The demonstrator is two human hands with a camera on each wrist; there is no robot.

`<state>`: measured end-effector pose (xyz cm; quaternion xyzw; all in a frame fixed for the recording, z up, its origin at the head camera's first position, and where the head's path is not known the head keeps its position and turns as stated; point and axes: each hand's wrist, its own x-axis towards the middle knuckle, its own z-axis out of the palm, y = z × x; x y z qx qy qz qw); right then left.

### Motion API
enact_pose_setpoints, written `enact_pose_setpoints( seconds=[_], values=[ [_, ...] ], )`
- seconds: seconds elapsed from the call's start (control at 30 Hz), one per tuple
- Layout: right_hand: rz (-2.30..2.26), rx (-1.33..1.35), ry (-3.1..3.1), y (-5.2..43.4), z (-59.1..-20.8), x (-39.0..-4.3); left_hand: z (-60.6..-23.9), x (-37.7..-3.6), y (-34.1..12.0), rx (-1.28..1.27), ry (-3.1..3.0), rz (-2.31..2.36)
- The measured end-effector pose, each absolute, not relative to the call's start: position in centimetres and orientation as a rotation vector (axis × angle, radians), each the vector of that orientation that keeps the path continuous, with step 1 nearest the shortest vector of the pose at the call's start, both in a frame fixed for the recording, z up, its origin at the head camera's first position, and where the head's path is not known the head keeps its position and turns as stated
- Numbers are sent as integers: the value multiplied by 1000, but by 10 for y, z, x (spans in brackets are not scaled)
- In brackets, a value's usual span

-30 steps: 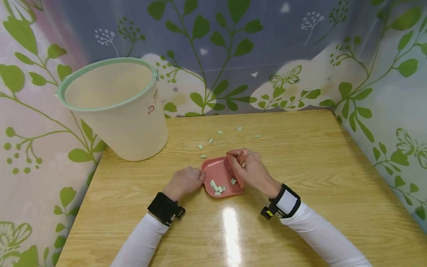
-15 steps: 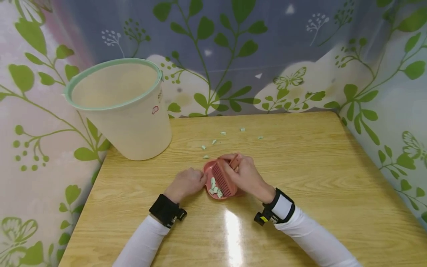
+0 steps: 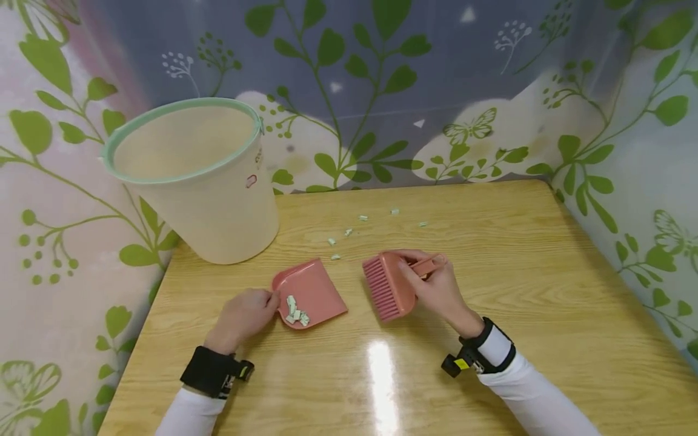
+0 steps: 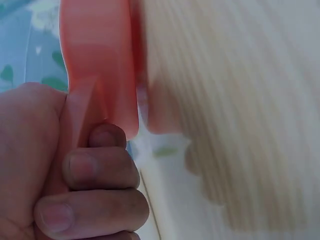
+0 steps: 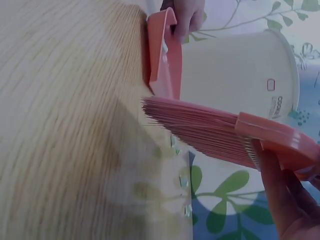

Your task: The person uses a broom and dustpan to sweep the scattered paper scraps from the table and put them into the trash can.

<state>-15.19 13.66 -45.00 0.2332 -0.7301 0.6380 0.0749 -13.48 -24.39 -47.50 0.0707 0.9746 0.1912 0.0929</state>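
Note:
My left hand (image 3: 243, 316) grips the handle of a pink dustpan (image 3: 319, 293), fingers wrapped round it in the left wrist view. Several pale green scraps (image 3: 294, 312) lie in the pan near its handle end. To the right, my right hand (image 3: 436, 289) holds a pink hand brush (image 3: 397, 283) by its head and handle, bristles facing the pan with a gap between them. In the right wrist view the bristles (image 5: 195, 127) hang over the tabletop. Beyond the pan and brush, several more green scraps (image 3: 348, 232) are scattered on the table.
A tall translucent bucket (image 3: 218, 212) with a green rim stands at the back left of the wooden table (image 3: 491, 242). A patterned curtain (image 3: 382, 91) hangs behind the table and along both sides.
The brush swept left inside the dustpan, pushing a scrap toward the others, then came out to the right. My left hand has drawn the dustpan leftward with the scraps in it.

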Motion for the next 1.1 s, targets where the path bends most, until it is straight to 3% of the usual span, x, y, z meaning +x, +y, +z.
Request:
enact_pose_setpoints(
  seconds=[0.27, 0.53, 1.1],
  values=[
    [1792, 510, -2220, 162, -466, -154, -477, -141, -270, 78, 2933, 550],
    [1780, 484, -2276, 165, -471, -149, -467, -147, -284, 35, 2956, 559],
    [1700, 473, -2337, 161, -475, -153, -399, -152, -281, 57, 2968, 653]
  ],
)
